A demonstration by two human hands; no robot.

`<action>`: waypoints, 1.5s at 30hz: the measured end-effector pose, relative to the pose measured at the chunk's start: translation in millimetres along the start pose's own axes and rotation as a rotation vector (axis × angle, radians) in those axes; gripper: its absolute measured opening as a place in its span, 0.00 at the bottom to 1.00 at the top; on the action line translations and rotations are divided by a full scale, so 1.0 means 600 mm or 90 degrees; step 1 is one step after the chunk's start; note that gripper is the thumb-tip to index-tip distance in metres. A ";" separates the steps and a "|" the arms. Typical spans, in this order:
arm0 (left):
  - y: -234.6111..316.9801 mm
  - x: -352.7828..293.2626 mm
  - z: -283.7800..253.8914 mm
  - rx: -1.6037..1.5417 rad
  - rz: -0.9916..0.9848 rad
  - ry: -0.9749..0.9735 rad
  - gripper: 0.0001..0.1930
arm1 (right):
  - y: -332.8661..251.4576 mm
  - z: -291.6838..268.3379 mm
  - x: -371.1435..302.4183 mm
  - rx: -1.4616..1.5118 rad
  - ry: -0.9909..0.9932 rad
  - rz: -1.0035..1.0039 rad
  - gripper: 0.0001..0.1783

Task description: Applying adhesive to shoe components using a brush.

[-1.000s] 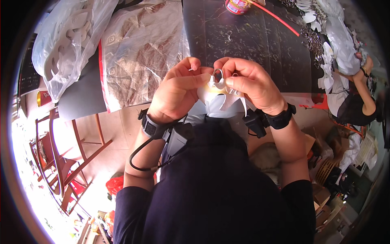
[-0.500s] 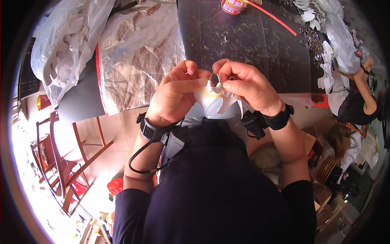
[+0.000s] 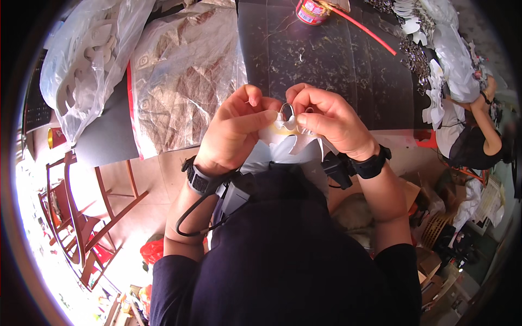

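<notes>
Both hands are raised in front of my body, near the table's front edge. Between them is a thin white piece (image 3: 283, 145) with pointed, cut-out lower edges and a yellowish patch. A curved silver metal loop (image 3: 286, 108) stands up from its top edge, and a second small loop shows beside the right fingers. My left hand (image 3: 235, 124) is closed, thumb and finger pinching the piece left of the loop. My right hand (image 3: 338, 122) pinches its right side, thumb across the front. The fingers hide part of the piece.
The dark tabletop (image 3: 326, 60) carries small scraps and a red tub (image 3: 312, 12) with a red stick (image 3: 364, 31). Plastic-wrapped brown material (image 3: 185, 81) and a clear bag of white pieces (image 3: 89, 65) lie left. Metal parts (image 3: 416, 60) heap right, near another person's arm (image 3: 485, 122).
Both hands stay pinched on the white piece and have shifted only slightly. The view has moved a little, and the other person's arm at the right has changed position slightly.
</notes>
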State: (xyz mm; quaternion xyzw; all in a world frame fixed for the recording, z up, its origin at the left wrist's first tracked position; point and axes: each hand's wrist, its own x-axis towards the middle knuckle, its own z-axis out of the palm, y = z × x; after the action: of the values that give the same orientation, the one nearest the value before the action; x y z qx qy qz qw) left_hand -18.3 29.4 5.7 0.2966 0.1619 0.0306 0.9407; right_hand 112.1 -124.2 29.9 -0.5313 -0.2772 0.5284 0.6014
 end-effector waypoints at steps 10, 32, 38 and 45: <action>-0.001 -0.006 -0.006 0.036 0.018 0.018 0.11 | 0.006 0.008 0.005 -0.044 0.030 -0.022 0.02; 0.016 -0.019 0.002 0.133 0.102 -0.011 0.08 | -0.020 0.021 -0.013 -0.146 0.029 -0.045 0.03; 0.067 -0.048 -0.006 0.232 0.322 0.134 0.13 | -0.003 0.014 -0.022 0.308 0.159 -0.026 0.04; 0.095 -0.096 0.078 0.590 0.423 0.075 0.12 | 0.067 -0.001 -0.019 0.397 0.303 -0.021 0.10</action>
State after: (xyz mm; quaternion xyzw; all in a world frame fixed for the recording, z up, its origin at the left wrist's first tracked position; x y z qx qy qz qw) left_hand -55.5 41.8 90.6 0.7108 0.1085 0.2671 0.6416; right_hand 95.5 -140.0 -5.2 -0.4264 0.0353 0.4394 0.7898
